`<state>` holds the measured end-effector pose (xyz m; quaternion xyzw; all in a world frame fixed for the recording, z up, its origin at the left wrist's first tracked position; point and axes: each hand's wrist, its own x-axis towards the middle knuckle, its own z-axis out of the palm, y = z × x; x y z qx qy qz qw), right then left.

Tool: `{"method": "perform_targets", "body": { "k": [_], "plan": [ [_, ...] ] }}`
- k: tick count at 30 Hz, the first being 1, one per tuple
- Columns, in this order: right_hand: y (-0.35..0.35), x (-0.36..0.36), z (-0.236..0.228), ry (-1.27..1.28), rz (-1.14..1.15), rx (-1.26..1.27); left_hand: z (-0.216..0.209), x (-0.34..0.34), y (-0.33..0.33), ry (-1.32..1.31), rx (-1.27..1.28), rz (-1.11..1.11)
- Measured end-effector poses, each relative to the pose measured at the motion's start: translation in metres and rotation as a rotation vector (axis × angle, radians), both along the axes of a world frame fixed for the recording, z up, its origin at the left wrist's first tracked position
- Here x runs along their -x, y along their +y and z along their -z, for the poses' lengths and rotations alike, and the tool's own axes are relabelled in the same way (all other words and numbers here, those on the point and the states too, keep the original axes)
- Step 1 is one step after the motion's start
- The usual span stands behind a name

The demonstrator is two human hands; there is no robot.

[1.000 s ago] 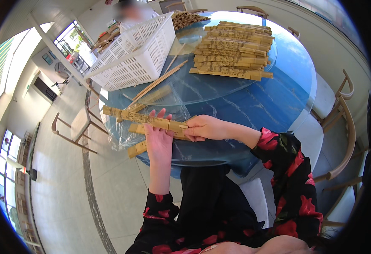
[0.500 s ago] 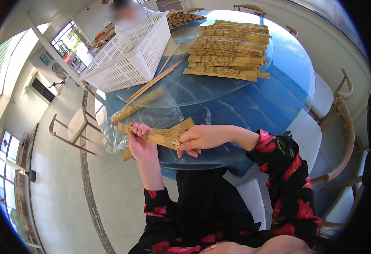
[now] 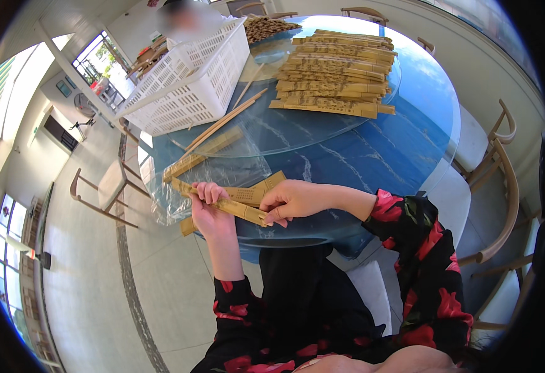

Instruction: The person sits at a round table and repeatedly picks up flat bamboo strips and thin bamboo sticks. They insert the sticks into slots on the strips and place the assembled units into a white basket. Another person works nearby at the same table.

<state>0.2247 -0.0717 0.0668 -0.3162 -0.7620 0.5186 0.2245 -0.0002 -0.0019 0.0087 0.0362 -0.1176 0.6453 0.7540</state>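
Observation:
My left hand (image 3: 208, 205) wraps its fingers round a long yellow-brown paper chopstick sleeve (image 3: 242, 209) at the table's near edge. At the sleeve's right end, my right hand (image 3: 292, 200) pinches with thumb and fingertips. The sleeve slants down to the right between them; whether chopsticks are inside cannot be made out. More flat sleeves (image 3: 270, 184) of the same paper lie on the table just behind my hands. Loose wooden chopsticks (image 3: 230, 118) rest farther back, beyond a clear plastic bag (image 3: 247, 169) with a sleeve near it.
A thick pile of printed sleeves (image 3: 334, 74) covers the back right of the round blue table (image 3: 403, 137). A white slotted basket (image 3: 213, 102) stands at the back left, with a heap of chopsticks (image 3: 269, 28) beyond. Another person (image 3: 188, 28) is behind the basket. Wooden chairs (image 3: 499, 205) surround the table.
The held sleeve has tilted and now looks narrower, its right end slightly lower. The fingers of my left hand have closed farther over it. My right hand has shifted only a little.

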Motion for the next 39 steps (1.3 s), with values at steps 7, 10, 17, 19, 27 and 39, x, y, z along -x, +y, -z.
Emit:
{"method": "perform_targets", "body": {
  "k": [7,10,17,19,27,39],
  "plan": [
    [-0.012,0.012,-0.003,-0.196,0.164,-0.169,0.005,0.003,0.002,0.027,-0.083,0.013],
    [-0.009,0.007,-0.01,-0.189,0.095,-0.129,0.004,0.0,0.001,0.059,-0.048,-0.02],
    [-0.003,0.0,-0.001,-0.062,0.007,-0.154,0.001,-0.003,-0.003,0.069,0.0,-0.066],
    [-0.007,0.003,-0.005,-0.118,0.049,-0.197,0.0,-0.002,-0.004,0.076,0.008,-0.078],
    [-0.015,0.014,0.007,-0.136,0.251,-0.298,0.001,-0.003,-0.002,0.079,-0.017,-0.085],
    [-0.015,0.018,0.007,-0.088,0.359,-0.213,0.005,-0.005,-0.001,0.165,-0.118,-0.071]
  ]
}}
